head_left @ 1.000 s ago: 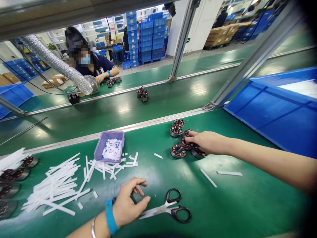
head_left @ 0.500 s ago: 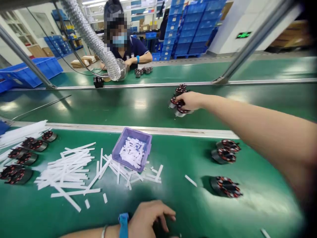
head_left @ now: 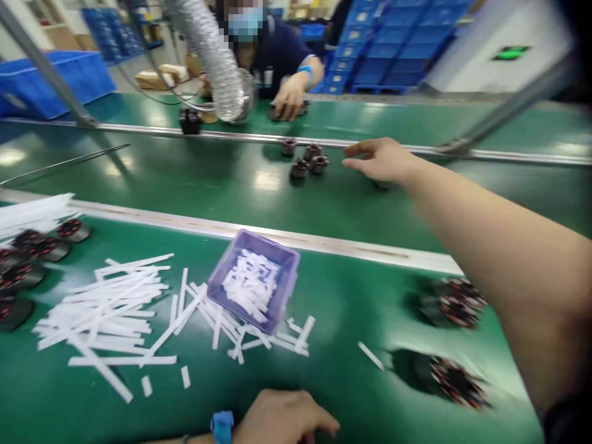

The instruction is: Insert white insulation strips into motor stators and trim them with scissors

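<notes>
My right hand (head_left: 377, 160) reaches over the green belt beyond the white rail, fingers stretched out and holding nothing. Just left of its fingertips, several small motor stators (head_left: 318, 163) with dark, coppery windings stand on the belt, apart from the hand. Another stator (head_left: 383, 184) shows partly beneath this hand. My left hand (head_left: 287, 419), at the bottom edge, rests low over the green table with its fingers loosely bent and apart; nothing shows in it, though the picture's edge cuts off part. On the right side of the table lie more stators (head_left: 457, 382), blurred.
A purple bin (head_left: 289, 302) holds short white strips. Long white strips (head_left: 111, 308) lie in a heap left of it, beside more stators (head_left: 73, 229). Across the belt, a co-worker's hand (head_left: 290, 98) covers some stators near a silver duct (head_left: 217, 68).
My right hand has let go of the stators, which now stand on the belt, and has drawn away to their right. The co-worker's hand has moved onto stators. The view has shifted.
</notes>
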Tool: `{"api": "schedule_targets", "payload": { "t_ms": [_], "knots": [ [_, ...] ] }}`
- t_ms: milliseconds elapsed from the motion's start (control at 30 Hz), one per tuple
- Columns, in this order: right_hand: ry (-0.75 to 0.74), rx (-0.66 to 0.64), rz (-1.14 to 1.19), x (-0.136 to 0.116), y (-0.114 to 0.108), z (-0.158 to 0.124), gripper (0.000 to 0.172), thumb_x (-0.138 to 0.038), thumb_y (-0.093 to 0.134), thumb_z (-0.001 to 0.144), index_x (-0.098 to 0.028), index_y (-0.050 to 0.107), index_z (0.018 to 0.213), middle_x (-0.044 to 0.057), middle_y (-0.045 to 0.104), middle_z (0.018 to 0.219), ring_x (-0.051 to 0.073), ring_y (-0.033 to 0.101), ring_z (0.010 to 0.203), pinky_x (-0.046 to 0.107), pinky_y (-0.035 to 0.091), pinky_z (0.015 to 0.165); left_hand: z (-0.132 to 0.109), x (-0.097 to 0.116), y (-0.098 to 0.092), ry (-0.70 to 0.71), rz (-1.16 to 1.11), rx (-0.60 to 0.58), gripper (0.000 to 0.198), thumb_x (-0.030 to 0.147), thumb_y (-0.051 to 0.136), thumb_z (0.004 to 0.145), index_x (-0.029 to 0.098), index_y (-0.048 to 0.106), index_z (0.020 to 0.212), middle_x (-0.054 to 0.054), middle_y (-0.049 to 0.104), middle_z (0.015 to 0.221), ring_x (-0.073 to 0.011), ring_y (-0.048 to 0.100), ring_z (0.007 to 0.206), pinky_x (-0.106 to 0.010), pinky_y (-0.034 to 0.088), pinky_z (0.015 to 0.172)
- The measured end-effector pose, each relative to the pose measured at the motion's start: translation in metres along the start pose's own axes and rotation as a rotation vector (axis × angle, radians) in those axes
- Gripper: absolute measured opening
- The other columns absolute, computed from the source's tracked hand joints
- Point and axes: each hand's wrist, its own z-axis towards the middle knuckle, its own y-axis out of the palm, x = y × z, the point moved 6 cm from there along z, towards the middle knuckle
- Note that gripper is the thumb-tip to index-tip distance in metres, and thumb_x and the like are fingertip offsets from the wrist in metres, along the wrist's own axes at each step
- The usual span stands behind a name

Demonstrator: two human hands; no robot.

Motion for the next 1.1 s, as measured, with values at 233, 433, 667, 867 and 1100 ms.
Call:
{"api": "schedule_targets", "payload": {
  "t_ms": [233, 433, 667, 867, 1100],
  "knots": [
    [-0.03, -0.322, 0.246, 0.027, -0.01, -0.28, 0.048, -0.05, 0.062, 0.082, -0.017, 0.067, 0.116, 0.011, 0.074, 0.106, 0.028, 0.071, 0.094, 0.04, 0.058, 0.084, 0.0, 0.038, -0.022, 0.025, 0.195, 0.085, 0.029, 0.018, 0.065, 0.073, 0.019, 0.067, 0.101, -0.006, 0.071, 0.081, -0.0136, 0.062, 0.064, -0.026, 0.051, 0.062],
    [-0.006, 0.02, -0.061, 0.004, 0.039, -0.348, 0.025, -0.027, 0.05, 0.085, -0.022, 0.066, 0.105, 0.01, 0.068, 0.112, 0.026, 0.069, 0.092, 0.039, 0.058, 0.081, -0.005, 0.035, -0.022, -0.015, 0.189, 0.068, 0.029, 0.022, 0.063, 0.077, 0.015, 0.066, 0.104, -0.008, 0.072, 0.086, -0.0133, 0.061, 0.067, -0.027, 0.05, 0.064],
    [0.097, 0.146, -0.135, 0.026, 0.029, -0.322, 0.029, -0.037, 0.058, 0.083, -0.021, 0.066, 0.105, 0.013, 0.062, 0.114, 0.031, 0.066, 0.1, 0.044, 0.057, 0.082, -0.006, 0.033, -0.023, 0.004, 0.162, 0.076, 0.03, 0.023, 0.066, 0.075, 0.013, 0.066, 0.103, -0.01, 0.073, 0.091, -0.0124, 0.061, 0.067, -0.027, 0.049, 0.066],
    [0.123, 0.174, -0.11, 0.047, 0.025, -0.307, 0.035, -0.043, 0.054, 0.086, -0.021, 0.061, 0.112, 0.017, 0.06, 0.121, 0.033, 0.061, 0.112, 0.043, 0.048, 0.1, -0.005, 0.033, -0.021, 0.019, 0.107, 0.077, 0.034, 0.024, 0.069, 0.07, 0.013, 0.066, 0.102, -0.01, 0.074, 0.092, -0.0125, 0.064, 0.065, -0.026, 0.048, 0.064],
    [0.267, -0.061, -0.119, 0.083, 0.024, -0.252, 0.016, -0.035, 0.062, 0.084, -0.019, 0.064, 0.08, 0.004, 0.07, 0.085, 0.02, 0.066, 0.079, 0.034, 0.052, 0.076, -0.003, 0.025, -0.021, -0.019, 0.029, 0.102, 0.04, 0.031, 0.072, 0.066, 0.01, 0.069, 0.1, -0.012, 0.075, 0.09, -0.0129, 0.064, 0.064, -0.025, 0.046, 0.061]
  ]
}}
